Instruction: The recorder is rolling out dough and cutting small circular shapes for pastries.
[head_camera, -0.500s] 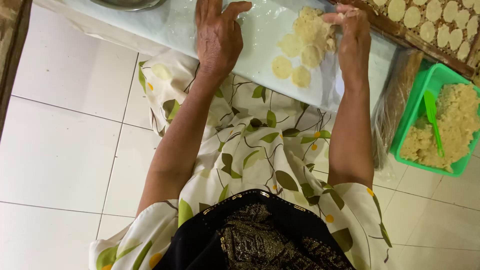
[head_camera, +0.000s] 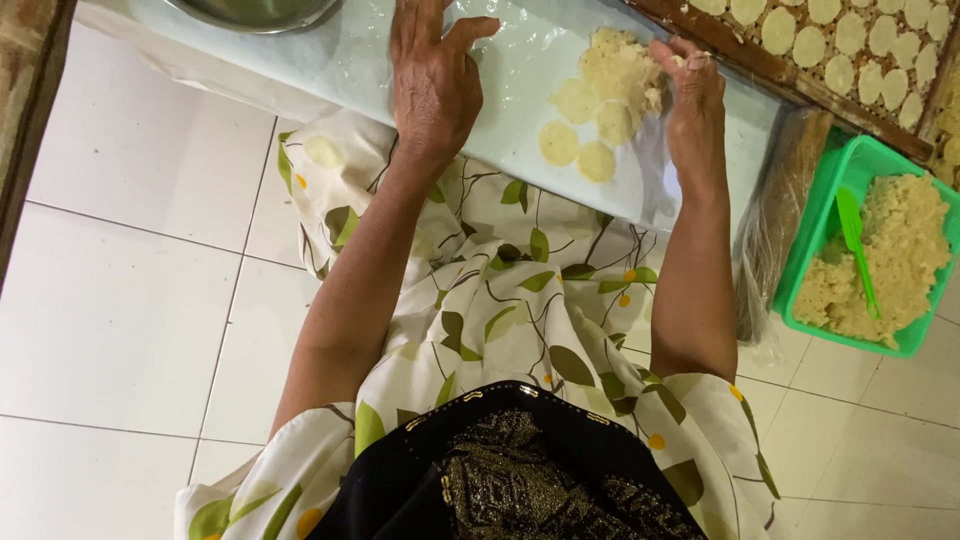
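The dough lump (head_camera: 620, 70) sits on the plastic-covered worktop (head_camera: 520, 120), touching the right hand (head_camera: 690, 105), whose fingers (head_camera: 672, 55) curl against it. Flat dough discs (head_camera: 578, 155) lie just below. The left hand (head_camera: 432, 80) presses flat, fingers spread.

The top edge is cutting off the bowl (head_camera: 255, 12), leaving only a curved strip of its rim showing, and is also clipping the fingertips of the left hand (head_camera: 432, 80). The right hand (head_camera: 690, 105) is covering part of the dough (head_camera: 615, 70); whether its fingers are pinching a piece is not discernible. The rack (head_camera: 800, 70) of pale discs is running out past the top and right edges. The tub (head_camera: 800, 270) is being cropped at the right edge. The worktop (head_camera: 350, 70) is continuing beyond the top edge. The person's lap is hiding the worktop's near underside.
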